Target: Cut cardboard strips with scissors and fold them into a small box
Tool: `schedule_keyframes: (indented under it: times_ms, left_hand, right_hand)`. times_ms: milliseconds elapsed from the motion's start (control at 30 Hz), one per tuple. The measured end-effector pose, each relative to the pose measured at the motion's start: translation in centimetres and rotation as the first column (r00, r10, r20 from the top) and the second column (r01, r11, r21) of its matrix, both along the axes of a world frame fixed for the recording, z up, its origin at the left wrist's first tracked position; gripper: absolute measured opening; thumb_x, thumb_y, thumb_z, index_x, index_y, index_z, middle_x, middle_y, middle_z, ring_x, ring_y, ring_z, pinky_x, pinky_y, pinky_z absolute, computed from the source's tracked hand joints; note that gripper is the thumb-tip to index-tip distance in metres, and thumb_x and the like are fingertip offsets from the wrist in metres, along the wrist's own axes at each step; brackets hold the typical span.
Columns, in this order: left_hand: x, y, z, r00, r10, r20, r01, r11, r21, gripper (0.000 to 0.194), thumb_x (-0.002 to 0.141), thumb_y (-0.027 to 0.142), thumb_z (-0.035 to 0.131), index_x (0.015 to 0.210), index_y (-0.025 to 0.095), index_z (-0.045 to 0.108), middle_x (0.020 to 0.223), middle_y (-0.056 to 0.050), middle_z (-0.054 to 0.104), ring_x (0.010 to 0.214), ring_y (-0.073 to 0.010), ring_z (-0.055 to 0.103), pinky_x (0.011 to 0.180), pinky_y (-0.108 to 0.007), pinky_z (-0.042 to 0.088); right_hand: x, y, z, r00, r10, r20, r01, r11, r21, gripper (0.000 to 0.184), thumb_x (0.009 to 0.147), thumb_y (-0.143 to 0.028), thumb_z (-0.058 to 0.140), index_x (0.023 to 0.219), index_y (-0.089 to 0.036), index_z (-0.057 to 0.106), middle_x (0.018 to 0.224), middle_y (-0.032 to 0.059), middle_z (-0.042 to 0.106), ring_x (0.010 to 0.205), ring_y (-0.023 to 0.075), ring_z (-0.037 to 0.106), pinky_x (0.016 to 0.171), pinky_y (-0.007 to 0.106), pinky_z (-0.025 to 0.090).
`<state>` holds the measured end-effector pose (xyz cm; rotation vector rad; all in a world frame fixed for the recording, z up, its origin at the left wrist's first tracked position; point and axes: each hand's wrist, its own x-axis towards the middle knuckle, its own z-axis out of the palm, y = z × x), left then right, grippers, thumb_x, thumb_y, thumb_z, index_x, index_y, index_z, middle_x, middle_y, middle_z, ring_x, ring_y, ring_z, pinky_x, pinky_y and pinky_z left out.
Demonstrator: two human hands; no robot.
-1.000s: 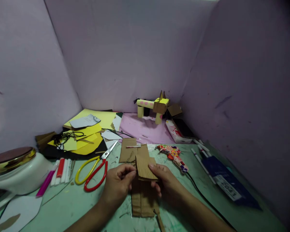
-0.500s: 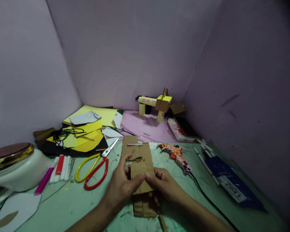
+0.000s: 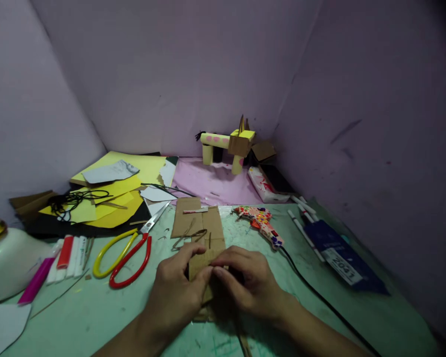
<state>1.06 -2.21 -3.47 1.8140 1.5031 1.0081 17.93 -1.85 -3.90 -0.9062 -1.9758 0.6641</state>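
My left hand (image 3: 176,287) and my right hand (image 3: 245,285) meet at the middle of the green table (image 3: 96,317), fingers curled and pinching a small brown cardboard piece (image 3: 198,263) between them. The piece lies low over other cardboard strips (image 3: 204,312) under my hands. Just beyond it lies a flat cardboard sheet (image 3: 196,225) with a thin dark strip curled on it. Red-and-yellow scissors (image 3: 124,250) lie to the left of my left hand.
A patterned glue gun (image 3: 262,223) with a black cord lies right of the cardboard. Yellow papers (image 3: 111,198), black string, markers (image 3: 65,253) and a white pot (image 3: 7,263) are at the left. A cardboard animal model (image 3: 228,148) stands at the back; a dark blue booklet (image 3: 338,253) lies right.
My hands have lowered the cardboard piece from a raised hold down toward the table and closed in over it. The view has shifted slightly down and to the right.
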Motion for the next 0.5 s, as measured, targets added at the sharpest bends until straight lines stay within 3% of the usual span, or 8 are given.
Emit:
schedule_keyframes:
  times_ms: [233, 500]
  left_hand:
    - [-0.1, -0.2, 0.1, 0.998, -0.055, -0.004, 0.056, 0.994, 0.089, 0.025, 0.07, 0.02, 0.065, 0.094, 0.021, 0.065, 0.092, -0.005, 0.072, 0.082, -0.022, 0.067, 0.073, -0.029, 0.051]
    - [0.5, 0.2, 0.0, 0.993, 0.006, 0.119, -0.003, 1.0, -0.024, 0.022, 0.068, 0.024, 0.068, 0.09, 0.021, 0.068, 0.083, -0.003, 0.072, 0.071, -0.021, 0.066, 0.065, -0.029, 0.05]
  right_hand:
    - [-0.3, -0.1, 0.0, 0.926, -0.088, 0.367, 0.012, 0.979, 0.204, 0.014, 0.081, -0.014, 0.04, 0.082, -0.016, 0.054, 0.072, 0.0073, 0.059, 0.06, 0.0162, 0.054, 0.048, 0.025, 0.034]
    - [-1.5, -0.2, -0.5, 0.928, -0.198, 0.317, 0.171, 0.979, 0.112, 0.012, 0.083, -0.017, 0.035, 0.08, -0.019, 0.047, 0.074, 0.0049, 0.055, 0.058, 0.016, 0.053, 0.052, 0.026, 0.035]
